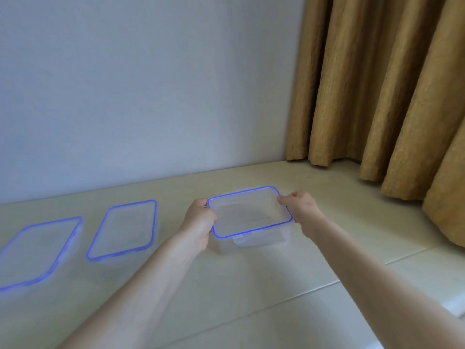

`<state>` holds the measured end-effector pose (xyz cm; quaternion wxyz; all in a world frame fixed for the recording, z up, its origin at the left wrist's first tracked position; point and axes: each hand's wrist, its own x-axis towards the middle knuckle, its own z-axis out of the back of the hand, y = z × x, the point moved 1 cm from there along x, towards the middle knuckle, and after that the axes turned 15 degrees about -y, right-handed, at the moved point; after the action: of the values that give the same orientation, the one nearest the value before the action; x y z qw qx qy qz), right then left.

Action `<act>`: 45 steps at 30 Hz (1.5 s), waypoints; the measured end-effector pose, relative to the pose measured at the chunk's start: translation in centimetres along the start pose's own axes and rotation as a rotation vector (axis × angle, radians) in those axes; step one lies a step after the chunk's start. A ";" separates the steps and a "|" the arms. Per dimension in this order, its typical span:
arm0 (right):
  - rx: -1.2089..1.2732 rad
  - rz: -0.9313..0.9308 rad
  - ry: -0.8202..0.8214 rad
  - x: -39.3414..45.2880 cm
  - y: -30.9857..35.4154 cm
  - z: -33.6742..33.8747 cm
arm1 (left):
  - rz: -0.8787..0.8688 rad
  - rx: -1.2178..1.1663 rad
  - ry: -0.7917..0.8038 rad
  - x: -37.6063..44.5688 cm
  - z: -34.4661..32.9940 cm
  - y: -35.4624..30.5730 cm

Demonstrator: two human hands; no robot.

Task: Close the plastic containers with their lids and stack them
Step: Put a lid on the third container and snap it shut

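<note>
Square container (251, 217) with blue-rimmed lid, on pale floor (251, 285) right of two lidded containers (124, 230), gripped at opposite edges by left hand (200, 222) and right hand (300, 206); probably light, stiff, slick plastic, best held by rim corners.

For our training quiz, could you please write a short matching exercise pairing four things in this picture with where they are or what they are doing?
Column one:
1. square container
2. middle container
3. curtain
4. right hand

Column two:
A. hangs at the back right
B. grips the square container's right edge
C. held between both hands
D. stands alone, left of the left hand

Pairs: 1-C, 2-D, 3-A, 4-B
</note>
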<state>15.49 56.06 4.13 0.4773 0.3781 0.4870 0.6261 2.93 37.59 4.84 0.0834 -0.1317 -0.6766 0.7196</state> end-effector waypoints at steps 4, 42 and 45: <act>0.047 -0.040 0.027 -1.9 -0.6 0.1 | -0.033 0.066 -0.017 -0.8 1.7 0.1; -0.231 0.175 0.010 -4.7 -0.6 -0.6 | -0.159 0.253 0.046 0.1 4.1 2.6; -0.247 0.199 0.003 -4.8 -0.7 -0.7 | -0.261 0.441 0.026 0.1 3.7 2.2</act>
<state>16.29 51.27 3.22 0.4550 0.3619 0.3673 0.7260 1.81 33.93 2.84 0.2112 -0.0313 -0.5135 0.8311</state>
